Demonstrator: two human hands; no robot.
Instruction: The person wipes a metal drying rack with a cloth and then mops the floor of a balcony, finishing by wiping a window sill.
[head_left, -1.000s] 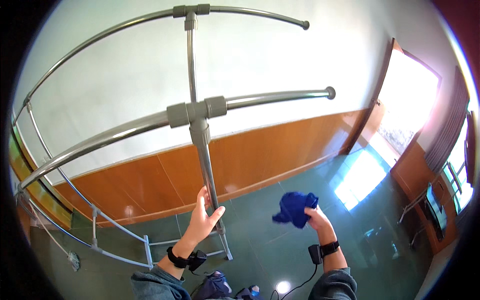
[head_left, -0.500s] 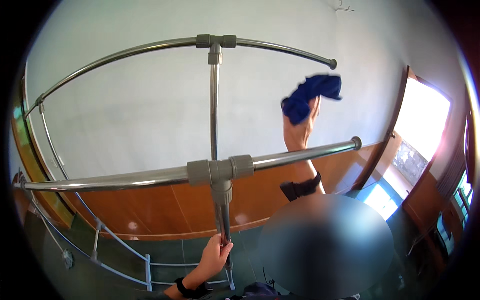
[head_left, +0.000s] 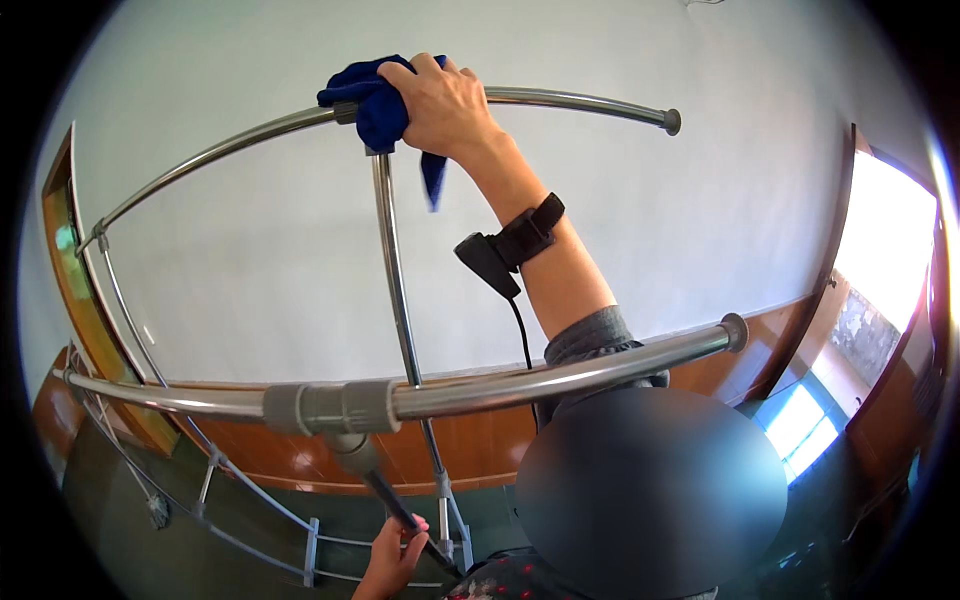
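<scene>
A chrome clothes rack with grey plastic joints stands in front of me. My right hand (head_left: 445,105) presses a dark blue cloth (head_left: 378,100) over the far rail (head_left: 575,100), right at its grey T-joint, which the cloth mostly hides. A loose corner of the cloth hangs below the rail. Low down, my left hand (head_left: 392,558) has its fingers round the near upright post (head_left: 390,498), under the near rail's T-joint (head_left: 330,408). The near rail (head_left: 570,385) crosses in front of my right arm, which wears a black strap with a small device.
The rack's lower frame (head_left: 260,490) runs along the dark floor. Behind it is a white wall (head_left: 640,200) with brown wood panelling below. A bright doorway (head_left: 885,230) opens at the right, another door frame (head_left: 70,220) at the left. A blurred oval covers the lower right.
My right hand has swung left with the blue cloth, from free air onto the far rail's joint. My left hand still grips the near post, which now leans in view. The view has shifted.
</scene>
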